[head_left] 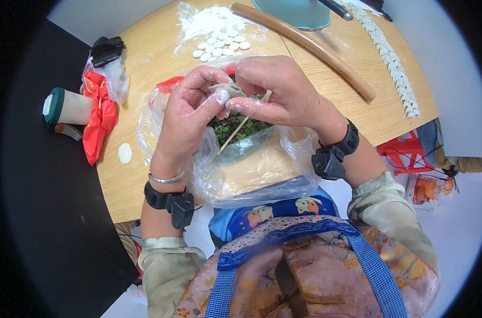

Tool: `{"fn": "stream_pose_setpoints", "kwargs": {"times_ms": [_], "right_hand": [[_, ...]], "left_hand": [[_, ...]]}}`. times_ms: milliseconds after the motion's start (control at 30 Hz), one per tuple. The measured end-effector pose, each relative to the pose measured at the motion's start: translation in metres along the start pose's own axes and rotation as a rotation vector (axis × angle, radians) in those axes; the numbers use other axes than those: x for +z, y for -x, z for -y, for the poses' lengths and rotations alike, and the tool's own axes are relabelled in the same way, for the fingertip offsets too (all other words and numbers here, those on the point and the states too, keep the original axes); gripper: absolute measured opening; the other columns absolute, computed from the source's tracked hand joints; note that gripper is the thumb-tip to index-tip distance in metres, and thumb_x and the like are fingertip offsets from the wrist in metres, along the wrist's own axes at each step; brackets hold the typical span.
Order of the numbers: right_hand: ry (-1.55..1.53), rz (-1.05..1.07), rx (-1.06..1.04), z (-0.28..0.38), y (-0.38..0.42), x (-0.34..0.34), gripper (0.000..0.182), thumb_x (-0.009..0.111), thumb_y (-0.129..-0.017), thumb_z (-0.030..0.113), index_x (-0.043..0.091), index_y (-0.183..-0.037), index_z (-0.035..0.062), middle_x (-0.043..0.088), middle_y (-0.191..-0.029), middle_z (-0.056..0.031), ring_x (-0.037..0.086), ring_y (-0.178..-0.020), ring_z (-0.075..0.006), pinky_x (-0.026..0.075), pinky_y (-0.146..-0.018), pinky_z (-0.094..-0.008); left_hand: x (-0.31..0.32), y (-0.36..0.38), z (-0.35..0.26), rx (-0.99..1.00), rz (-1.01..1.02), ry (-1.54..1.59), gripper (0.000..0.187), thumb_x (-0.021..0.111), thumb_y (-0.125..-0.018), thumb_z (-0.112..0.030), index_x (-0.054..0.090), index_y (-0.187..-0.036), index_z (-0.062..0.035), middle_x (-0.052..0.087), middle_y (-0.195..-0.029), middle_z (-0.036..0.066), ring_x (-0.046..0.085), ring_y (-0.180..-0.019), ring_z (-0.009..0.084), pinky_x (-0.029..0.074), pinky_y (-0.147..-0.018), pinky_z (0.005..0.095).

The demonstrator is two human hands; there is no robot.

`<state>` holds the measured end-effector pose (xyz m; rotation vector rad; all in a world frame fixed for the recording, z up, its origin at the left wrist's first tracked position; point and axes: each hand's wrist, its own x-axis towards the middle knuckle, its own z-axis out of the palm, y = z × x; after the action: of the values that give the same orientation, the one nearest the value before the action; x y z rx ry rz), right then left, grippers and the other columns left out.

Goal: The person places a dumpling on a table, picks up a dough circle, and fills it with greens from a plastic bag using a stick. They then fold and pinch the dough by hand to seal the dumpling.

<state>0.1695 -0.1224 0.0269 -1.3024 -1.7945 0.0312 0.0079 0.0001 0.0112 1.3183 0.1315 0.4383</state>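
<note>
A pale dumpling (228, 89) with dark green filling hangs between my two hands, over a plastic bag (214, 183). My left hand (190, 108) pinches its left side, thumb across the front. At the other side, the thumb and fingers of my right hand (278, 90) close on its edge. Both hands are dusted with flour. Chopped green filling (233, 127) lies in the bag below, partly hidden by my hands. A thin stick (233, 136) leans in the filling, its upper part near my right hand.
Small round dough pieces (219, 47) lie beside white flour (211, 22). A long rolling pin (310, 47) and a teal bowl (299, 13) are behind. Dumplings (387, 55) line the right edge. A flat wrapper (124, 153), red bag (99, 119) and cup (68, 107) are left.
</note>
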Motion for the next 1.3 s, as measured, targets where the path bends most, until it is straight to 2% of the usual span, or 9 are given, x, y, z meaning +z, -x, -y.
{"fn": "stream_pose_setpoints", "kwargs": {"times_ms": [300,500,600,800,900,967,1100,1167,1300], "right_hand": [[-0.005,-0.127,-0.096,-0.007,-0.001,0.011,0.021,0.067,-0.086,0.022,0.056,-0.081,0.0046,0.056,-0.071,-0.0119,0.060,-0.067,-0.0319,0.046,-0.059,-0.0401],[0.005,0.048,-0.038,-0.002,0.001,-0.005,0.021,0.068,-0.086,0.025,0.061,-0.086,0.0048,0.059,-0.072,-0.0117,0.059,-0.067,-0.0320,0.046,-0.058,-0.0398],[-0.009,0.037,0.019,-0.002,0.002,-0.001,0.019,0.065,-0.088,0.024,0.060,-0.086,0.0048,0.058,-0.072,-0.0117,0.059,-0.067,-0.0326,0.046,-0.059,-0.0398],[-0.012,-0.087,-0.056,-0.003,0.001,0.008,0.017,0.060,-0.091,0.021,0.059,-0.088,0.0042,0.058,-0.075,-0.0124,0.059,-0.069,-0.0341,0.045,-0.059,-0.0400],[-0.045,-0.011,0.041,0.002,0.001,0.003,0.019,0.058,-0.093,0.021,0.059,-0.089,0.0031,0.057,-0.073,-0.0138,0.058,-0.069,-0.0338,0.045,-0.061,-0.0391],[-0.415,-0.078,0.230,0.004,0.003,0.005,0.022,0.055,-0.095,0.023,0.058,-0.087,0.0024,0.054,-0.072,-0.0150,0.055,-0.068,-0.0331,0.044,-0.061,-0.0376],[-0.354,-0.012,0.253,0.002,0.002,0.000,0.025,0.053,-0.096,0.024,0.056,-0.084,0.0021,0.052,-0.071,-0.0153,0.053,-0.067,-0.0325,0.043,-0.061,-0.0367],[-0.191,0.057,0.159,-0.001,0.003,0.002,0.027,0.050,-0.099,0.020,0.060,-0.096,-0.0052,0.054,-0.077,-0.0096,0.053,-0.072,-0.0193,0.044,-0.067,-0.0302],[-0.088,0.031,0.100,-0.002,0.003,0.007,0.026,0.051,-0.098,0.020,0.060,-0.098,-0.0052,0.054,-0.077,-0.0096,0.053,-0.071,-0.0199,0.044,-0.067,-0.0305]], "left_hand": [[-0.004,-0.002,0.004,0.010,0.024,0.023,0.020,0.061,-0.092,-0.009,0.057,-0.110,-0.0035,0.060,-0.092,0.001,0.052,-0.074,0.0055,0.043,-0.067,0.0199],[-0.003,-0.001,0.003,0.015,0.006,-0.026,0.022,0.063,-0.091,-0.011,0.057,-0.110,-0.0034,0.059,-0.092,0.000,0.051,-0.076,0.0041,0.042,-0.067,0.0192],[-0.005,-0.001,0.002,0.006,0.056,-0.028,0.023,0.064,-0.090,-0.011,0.057,-0.110,-0.0033,0.059,-0.092,0.000,0.051,-0.077,0.0031,0.042,-0.067,0.0182],[-0.004,-0.001,0.002,-0.017,0.035,0.022,0.022,0.065,-0.089,-0.008,0.057,-0.110,-0.0030,0.059,-0.092,-0.001,0.049,-0.075,0.0026,0.041,-0.065,0.0179],[-0.006,-0.002,0.005,-0.015,0.031,0.107,0.022,0.064,-0.088,-0.007,0.058,-0.109,-0.0027,0.059,-0.091,-0.001,0.049,-0.074,0.0025,0.040,-0.064,0.0178],[-0.005,-0.002,0.005,-0.027,0.045,0.058,0.028,0.068,-0.087,-0.017,0.057,-0.110,-0.0051,0.060,-0.091,-0.001,0.050,-0.073,0.0052,0.035,-0.060,0.0189],[-0.003,-0.001,0.002,-0.048,0.036,0.034,0.029,0.068,-0.087,-0.018,0.057,-0.110,-0.0047,0.059,-0.091,0.000,0.051,-0.074,0.0055,0.037,-0.060,0.0191],[-0.003,0.000,0.001,-0.050,0.037,0.107,0.024,0.064,-0.088,-0.007,0.058,-0.111,-0.0010,0.061,-0.090,0.001,0.050,-0.073,0.0033,0.040,-0.062,0.0171],[-0.005,-0.001,0.002,-0.052,0.055,0.072,0.025,0.063,-0.089,-0.007,0.057,-0.113,-0.0010,0.061,-0.092,0.001,0.052,-0.073,0.0032,0.040,-0.061,0.0173]]}}
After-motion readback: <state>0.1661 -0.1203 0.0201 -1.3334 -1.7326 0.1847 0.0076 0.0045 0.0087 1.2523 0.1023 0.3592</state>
